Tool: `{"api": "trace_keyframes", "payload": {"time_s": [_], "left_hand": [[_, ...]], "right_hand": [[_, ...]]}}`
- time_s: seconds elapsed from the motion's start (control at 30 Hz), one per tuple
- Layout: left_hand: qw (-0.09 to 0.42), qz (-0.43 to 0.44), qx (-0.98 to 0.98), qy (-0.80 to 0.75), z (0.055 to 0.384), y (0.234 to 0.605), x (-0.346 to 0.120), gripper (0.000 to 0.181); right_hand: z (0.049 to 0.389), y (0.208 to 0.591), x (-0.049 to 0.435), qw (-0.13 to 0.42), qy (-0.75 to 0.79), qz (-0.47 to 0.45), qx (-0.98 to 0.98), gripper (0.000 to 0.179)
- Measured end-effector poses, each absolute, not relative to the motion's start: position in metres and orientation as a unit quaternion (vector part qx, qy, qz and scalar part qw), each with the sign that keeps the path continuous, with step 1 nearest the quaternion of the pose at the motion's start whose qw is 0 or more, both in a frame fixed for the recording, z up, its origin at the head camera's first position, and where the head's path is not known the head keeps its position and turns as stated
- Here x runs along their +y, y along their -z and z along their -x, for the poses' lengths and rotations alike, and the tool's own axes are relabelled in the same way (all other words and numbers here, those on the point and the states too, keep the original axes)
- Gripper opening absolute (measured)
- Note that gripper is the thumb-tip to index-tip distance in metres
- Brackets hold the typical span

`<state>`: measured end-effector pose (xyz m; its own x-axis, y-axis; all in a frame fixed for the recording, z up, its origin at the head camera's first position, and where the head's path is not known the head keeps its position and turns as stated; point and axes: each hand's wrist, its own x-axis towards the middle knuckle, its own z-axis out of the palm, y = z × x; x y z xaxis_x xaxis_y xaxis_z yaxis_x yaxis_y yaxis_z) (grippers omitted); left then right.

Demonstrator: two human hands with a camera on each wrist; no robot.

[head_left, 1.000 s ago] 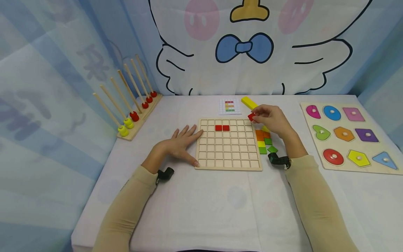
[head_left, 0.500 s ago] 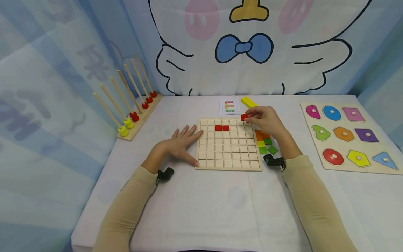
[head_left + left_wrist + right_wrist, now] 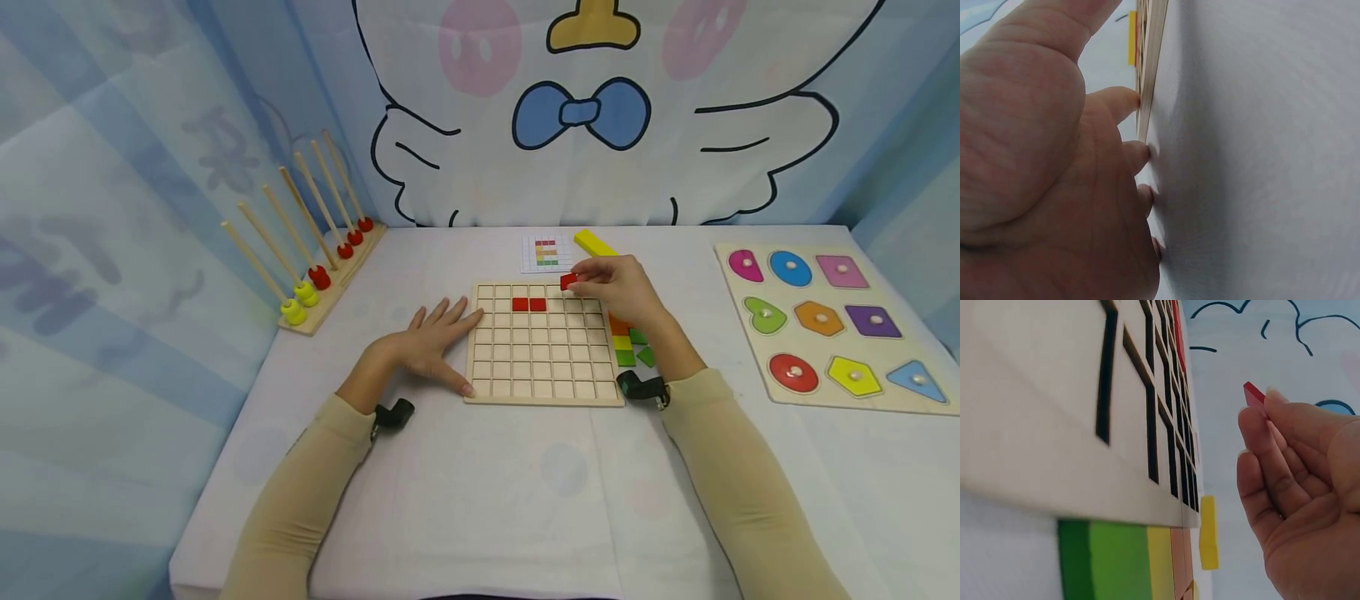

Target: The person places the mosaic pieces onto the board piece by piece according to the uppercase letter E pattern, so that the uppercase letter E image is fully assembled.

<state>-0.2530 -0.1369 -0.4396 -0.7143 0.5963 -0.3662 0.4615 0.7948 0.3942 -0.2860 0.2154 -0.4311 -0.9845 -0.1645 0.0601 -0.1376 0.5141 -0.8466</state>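
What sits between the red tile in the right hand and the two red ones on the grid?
Only bare cells of the wooden grid show between the held red tile and the laid red tiles, in the head view.

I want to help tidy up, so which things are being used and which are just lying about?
Being used, it looks like:
board, touched by the left hand
two red tiles on it
third red tile, in the right hand
loose tiles beside the board
pattern card, maybe for copying

Probably just lying about:
bead rack
shape board
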Motion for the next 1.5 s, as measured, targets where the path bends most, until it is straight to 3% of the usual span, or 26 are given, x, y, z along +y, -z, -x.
{"api": "trace_keyframes", "payload": {"time_s": [0.5,0.93,1.5], "left_hand": [[0.241,-0.288,0.916,-0.137,0.253,0.441,-0.138,0.134],[0.243,-0.286,0.916,-0.138,0.253,0.440,-0.137,0.135],[0.246,-0.286,0.915,-0.142,0.253,0.439,-0.137,0.135]], "right_hand": [[0.285,0.441,0.202,0.052,0.491,0.086,0.866,0.028],[0.285,0.446,0.199,0.030,0.384,0.140,0.912,0.027],[0.282,0.442,0.197,0.048,0.363,0.153,0.918,0.027]]}}
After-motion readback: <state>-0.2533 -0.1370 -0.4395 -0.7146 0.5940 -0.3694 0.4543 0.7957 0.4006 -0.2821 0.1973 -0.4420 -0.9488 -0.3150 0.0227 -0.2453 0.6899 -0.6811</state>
